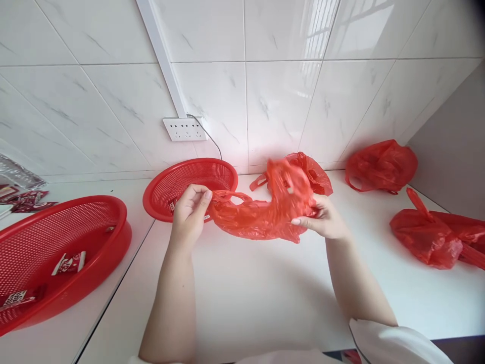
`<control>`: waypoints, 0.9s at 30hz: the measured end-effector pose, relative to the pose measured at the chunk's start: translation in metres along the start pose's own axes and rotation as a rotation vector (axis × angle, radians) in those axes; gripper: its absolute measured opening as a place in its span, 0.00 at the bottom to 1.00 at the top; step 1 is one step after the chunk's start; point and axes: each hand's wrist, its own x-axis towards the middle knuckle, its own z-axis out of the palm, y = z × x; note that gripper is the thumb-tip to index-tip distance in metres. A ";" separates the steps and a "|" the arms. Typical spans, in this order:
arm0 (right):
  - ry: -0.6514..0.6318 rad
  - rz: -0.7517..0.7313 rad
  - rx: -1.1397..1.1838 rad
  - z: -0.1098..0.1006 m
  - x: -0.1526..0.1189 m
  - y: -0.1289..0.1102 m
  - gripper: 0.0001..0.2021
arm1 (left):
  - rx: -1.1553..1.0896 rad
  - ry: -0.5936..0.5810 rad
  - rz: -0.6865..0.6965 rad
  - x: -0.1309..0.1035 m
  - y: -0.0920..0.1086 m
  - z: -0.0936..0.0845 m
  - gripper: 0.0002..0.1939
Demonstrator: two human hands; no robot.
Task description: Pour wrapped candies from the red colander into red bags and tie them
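Note:
A thin red plastic bag (pixel 250 217) is stretched sideways above the white table, crumpled and blurred at its right end. My left hand (pixel 190 210) pinches its left end near a handle loop, between thumb and fingers. On the other side, my right hand (pixel 328 217) grips the bunched right part, its thumb in front and some fingers hidden behind the plastic. Beyond my left hand stands a round red plastic basket (pixel 162 187) with a small packet partly showing inside. Another red plastic bag (pixel 316 174) lies behind the held one, by the wall.
At left is a larger red basket (pixel 117 222) with several small packets. More red bags lie right: one by the wall (pixel 382 167), another nearer (pixel 432 237). A power strip (pixel 185 129) with a grey cable is on the tiled wall. Packets (pixel 30 199) lie far left.

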 end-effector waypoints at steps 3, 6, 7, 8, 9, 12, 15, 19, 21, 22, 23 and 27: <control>-0.154 -0.075 0.038 -0.004 -0.002 -0.005 0.08 | 0.033 0.123 -0.082 0.007 -0.009 -0.005 0.11; -0.270 -0.089 0.030 -0.009 -0.003 -0.009 0.05 | 0.202 0.294 -0.017 0.008 -0.010 -0.013 0.08; -0.280 -0.081 0.018 -0.010 -0.003 -0.009 0.05 | 0.250 0.333 0.064 0.005 -0.007 -0.014 0.09; -0.282 -0.070 0.006 -0.010 -0.002 -0.008 0.05 | 0.275 0.326 0.161 0.001 -0.002 -0.015 0.10; -0.281 -0.057 -0.001 -0.009 -0.001 -0.007 0.05 | 0.277 0.258 0.257 -0.004 0.004 -0.015 0.09; -0.291 -0.019 0.002 -0.003 0.002 -0.002 0.07 | 0.269 -0.204 0.407 -0.023 0.021 -0.007 0.06; -0.317 -0.005 0.042 0.002 0.004 0.002 0.08 | 0.363 -0.605 0.327 -0.033 0.028 0.008 0.18; -0.312 0.011 0.077 0.001 0.002 0.003 0.11 | 0.428 -0.878 0.070 -0.026 0.018 0.019 0.11; -0.285 0.023 0.111 0.001 0.001 0.001 0.15 | 0.431 -0.865 -0.040 -0.021 0.012 0.019 0.16; -0.267 0.026 0.130 0.002 0.001 0.001 0.18 | 0.432 -0.839 -0.069 -0.019 0.010 0.019 0.16; -0.244 0.024 0.139 0.004 0.002 0.000 0.22 | 0.434 -0.816 -0.086 -0.019 0.009 0.019 0.16; -0.180 -0.062 0.103 0.012 0.006 0.002 0.22 | 0.399 -0.816 -0.159 -0.020 0.008 0.018 0.14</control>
